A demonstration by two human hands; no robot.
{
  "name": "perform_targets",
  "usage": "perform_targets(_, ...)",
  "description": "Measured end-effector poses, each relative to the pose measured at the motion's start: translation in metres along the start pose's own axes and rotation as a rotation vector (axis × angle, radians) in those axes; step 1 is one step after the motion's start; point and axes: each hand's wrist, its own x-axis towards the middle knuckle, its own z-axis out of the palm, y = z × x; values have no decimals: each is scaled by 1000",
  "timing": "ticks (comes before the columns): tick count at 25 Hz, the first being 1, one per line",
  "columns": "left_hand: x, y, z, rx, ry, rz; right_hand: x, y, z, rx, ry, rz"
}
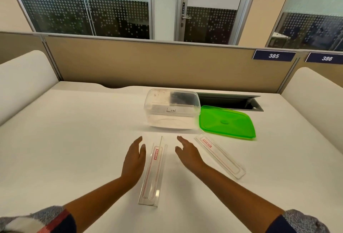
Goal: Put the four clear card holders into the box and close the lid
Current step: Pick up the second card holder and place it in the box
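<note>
A clear plastic box (171, 110) with a label reading "LION" stands open in the middle of the white table. Its green lid (226, 122) lies flat just to its right. Two clear card holders with red print lie in front of the box: one (153, 172) between my hands, another (220, 155) angled to the right of my right hand. My left hand (134, 160) hovers open just left of the near holder. My right hand (188, 154) is open too, between both holders. Neither hand holds anything. The box's contents are hard to make out.
An open cable hatch (232, 101) is sunk into the table behind the lid. A beige partition (148, 65) runs along the far edge, with white side panels (24, 82) left and right. Number plates 385 (273, 55) and 386 hang on the partition.
</note>
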Motion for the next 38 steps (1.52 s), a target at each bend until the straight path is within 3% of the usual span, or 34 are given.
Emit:
perform_targets(5,-30,-21,2,-74,49,-26,-24,9,11,-56,34,-159)
perform_targets(9,-53,-39,2,-66,-29,51,-43,27,25,-109,-32,-204)
perform_targets(13,-54,-57,-5,91,-123,98,-53,50,40,-467,-172,-202)
perform_targets(17,-55,-54,-9,189,-117,181,-59,57,52,-653,-142,-333)
perform_targets(24,-70,-50,-11,466,-197,505,-55,66,55,-745,-114,-369)
perform_targets(31,-74,-47,-11,638,-377,637,-55,68,57,-737,-113,-370)
perform_targets(38,-74,-43,-9,693,-366,597,-55,66,60,-729,-111,-372)
